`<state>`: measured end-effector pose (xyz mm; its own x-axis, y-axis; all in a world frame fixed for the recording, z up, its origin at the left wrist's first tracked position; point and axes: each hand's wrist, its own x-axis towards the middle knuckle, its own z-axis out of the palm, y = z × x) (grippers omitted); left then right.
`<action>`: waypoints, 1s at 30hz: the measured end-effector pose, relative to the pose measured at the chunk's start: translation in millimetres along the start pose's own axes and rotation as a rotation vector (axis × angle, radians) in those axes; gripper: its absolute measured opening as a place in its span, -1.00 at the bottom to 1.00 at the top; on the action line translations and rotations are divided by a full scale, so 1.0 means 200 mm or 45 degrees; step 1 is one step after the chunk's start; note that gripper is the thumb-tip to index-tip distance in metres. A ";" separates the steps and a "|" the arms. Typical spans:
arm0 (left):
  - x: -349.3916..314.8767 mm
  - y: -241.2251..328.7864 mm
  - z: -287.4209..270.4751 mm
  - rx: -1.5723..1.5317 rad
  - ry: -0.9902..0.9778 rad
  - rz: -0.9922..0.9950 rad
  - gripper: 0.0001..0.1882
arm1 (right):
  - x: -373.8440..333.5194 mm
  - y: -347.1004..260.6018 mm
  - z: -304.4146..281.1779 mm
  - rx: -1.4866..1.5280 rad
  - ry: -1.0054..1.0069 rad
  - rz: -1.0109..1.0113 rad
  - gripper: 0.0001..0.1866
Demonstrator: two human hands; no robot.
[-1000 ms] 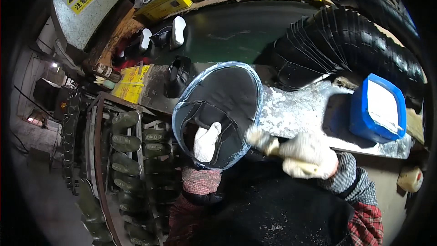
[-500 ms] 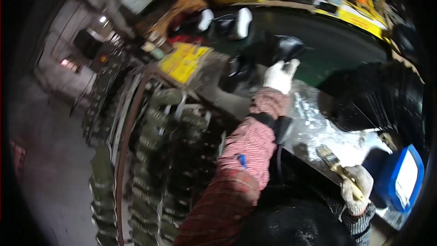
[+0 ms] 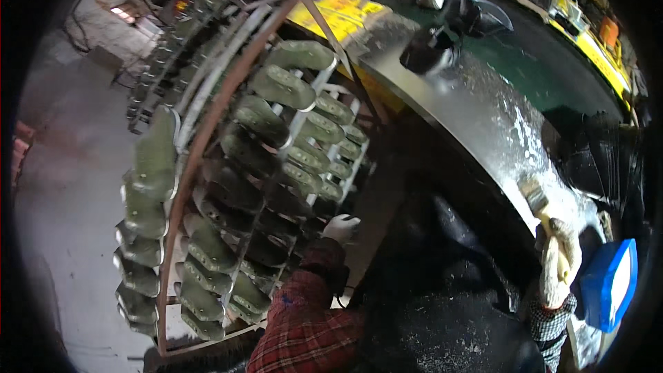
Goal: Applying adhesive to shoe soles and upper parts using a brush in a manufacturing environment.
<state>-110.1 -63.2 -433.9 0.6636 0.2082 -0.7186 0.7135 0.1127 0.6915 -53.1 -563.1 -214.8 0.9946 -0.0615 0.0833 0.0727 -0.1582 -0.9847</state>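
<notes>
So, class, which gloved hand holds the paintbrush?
The right hand, beside the blue tub: it grips the paintbrush by its handle. The left hand, near the metal rack, shows none.

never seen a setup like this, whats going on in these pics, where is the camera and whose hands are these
No robot here: these are a person's own gloved hands. The view comes from the left one of two wide fisheye cameras worn on the head, looking down, so straight edges bend toward the dark rim. The right hand holds a brush at the edge of a grey bench, bristles pointing away from the person. A blue container is beside that hand. Farther along the bench are a glossy black shoe-shaped piece and a yellow sheet. The left hand is down beside a rack of olive-green footwear; whether it holds anything, I cannot tell.
</notes>
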 end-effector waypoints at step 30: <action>2.62 0.23 0.24 1.019 0.390 -0.257 -0.32 | 0.98 0.06 0.61 -0.902 -1.031 -0.020 -0.48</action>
<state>282.4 3.7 -782.3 0.5001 0.5224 -0.6907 0.8304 -0.5154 0.2116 151.8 -455.9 -229.0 0.7658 0.5754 -0.2872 0.2855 -0.7044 -0.6499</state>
